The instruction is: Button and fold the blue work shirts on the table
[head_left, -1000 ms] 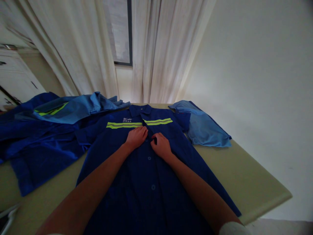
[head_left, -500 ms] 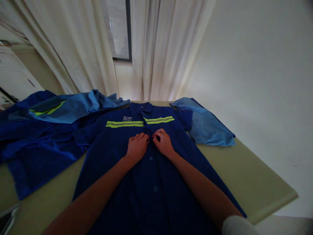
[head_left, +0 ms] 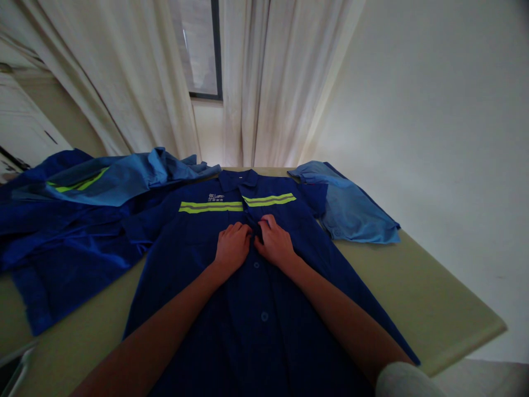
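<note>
A dark blue work shirt with yellow-green reflective stripes lies front up, its collar at the far end. Both of my hands are at its front placket, just below the chest stripe. My left hand is closed, fingertips pinching the placket edge. Close beside it, my right hand grips the other side of the placket with bent fingers. The exact spot between the fingertips is hidden. Nearer to me, one button and a lower button show fastened-side up along the placket.
To the left lies a heap of dark blue clothing with a light blue garment on top. Another light blue garment rests at the right. The table edge runs beside a white wall; curtains hang behind.
My right hand's fingers have shifted, closing the round gap between thumb and forefinger. My left hand stays at the placket almost unmoved. The view has tilted slightly.
</note>
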Demonstrator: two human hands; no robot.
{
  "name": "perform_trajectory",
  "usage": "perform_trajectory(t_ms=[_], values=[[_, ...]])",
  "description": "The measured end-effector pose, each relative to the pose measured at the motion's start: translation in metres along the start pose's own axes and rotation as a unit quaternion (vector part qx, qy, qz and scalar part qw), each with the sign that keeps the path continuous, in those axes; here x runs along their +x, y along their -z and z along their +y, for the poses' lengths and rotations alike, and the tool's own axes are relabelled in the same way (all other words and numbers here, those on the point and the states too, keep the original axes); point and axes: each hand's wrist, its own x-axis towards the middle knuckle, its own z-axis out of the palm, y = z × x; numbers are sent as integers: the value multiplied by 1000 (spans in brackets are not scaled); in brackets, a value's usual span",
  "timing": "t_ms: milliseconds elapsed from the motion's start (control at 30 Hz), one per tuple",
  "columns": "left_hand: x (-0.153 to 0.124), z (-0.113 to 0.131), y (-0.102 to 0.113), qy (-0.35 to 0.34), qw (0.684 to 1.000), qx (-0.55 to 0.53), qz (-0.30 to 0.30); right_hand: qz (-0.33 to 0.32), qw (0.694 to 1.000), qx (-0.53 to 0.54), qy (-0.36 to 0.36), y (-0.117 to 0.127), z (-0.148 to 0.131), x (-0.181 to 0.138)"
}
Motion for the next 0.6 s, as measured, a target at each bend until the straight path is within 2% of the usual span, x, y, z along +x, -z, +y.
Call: perform_trajectory(t_ms=[133,333,600], values=[[-4,3,-1,0,1000,16,11,-13,999,-18,26,2,-3,0],[-5,5,-2,-5,1000,15,17,6,999,-44,-7,5,-1,1],[-4,5,0,-1,1000,0,26,27,998,-48,-5,-1,10,4]])
